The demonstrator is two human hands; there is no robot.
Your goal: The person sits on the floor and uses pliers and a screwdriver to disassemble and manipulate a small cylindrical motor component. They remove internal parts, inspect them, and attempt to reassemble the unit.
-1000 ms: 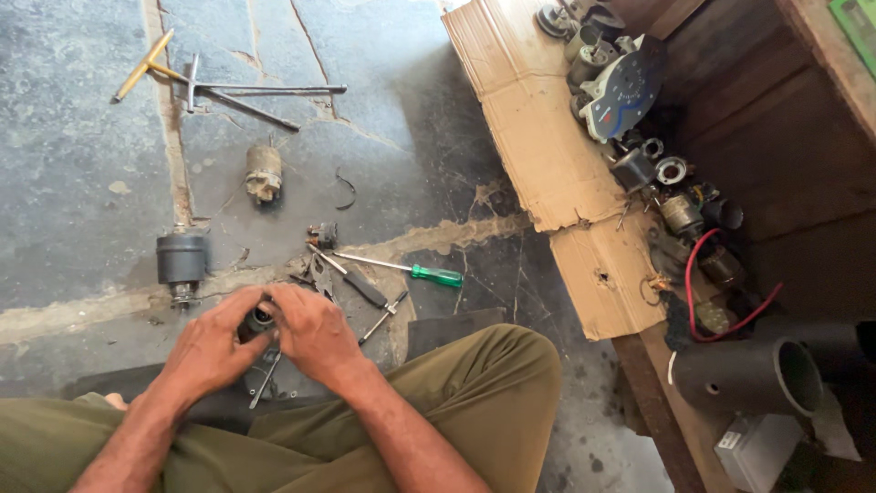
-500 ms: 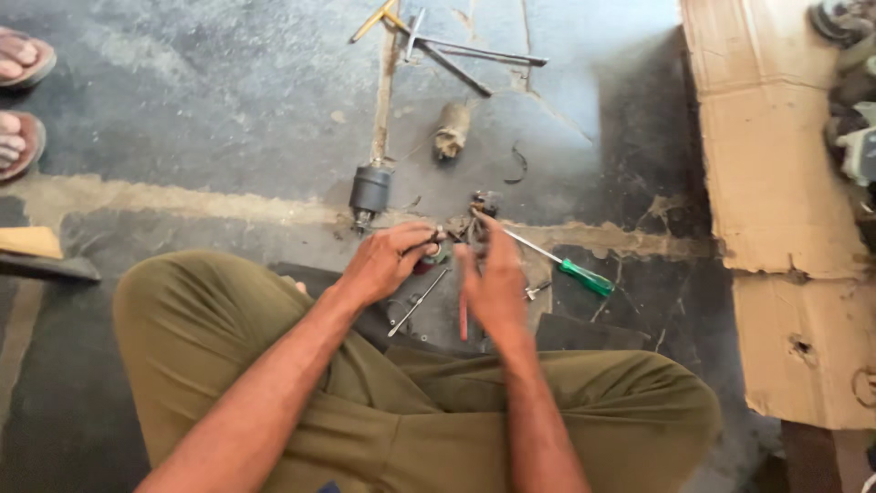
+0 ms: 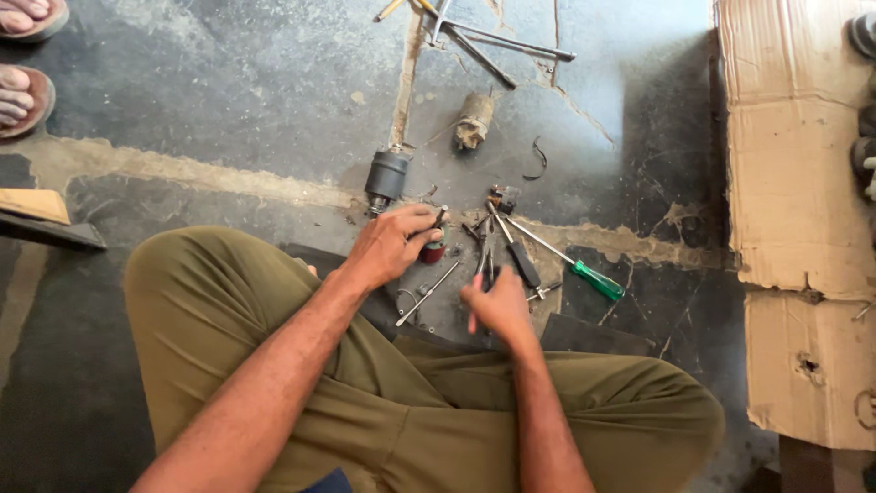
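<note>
head view: left hand (image 3: 392, 246) fingers closed around small red part (image 3: 432, 251), right hand (image 3: 497, 306) fingers loosely curled, empty

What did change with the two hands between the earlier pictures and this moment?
A second ago both hands closed together on one small part. Now they are apart: the left hand keeps the small red-and-metal part, while the right hand has let go and dropped to the pliers. The green-handled screwdriver and grey cylinder lie unmoved.
</note>
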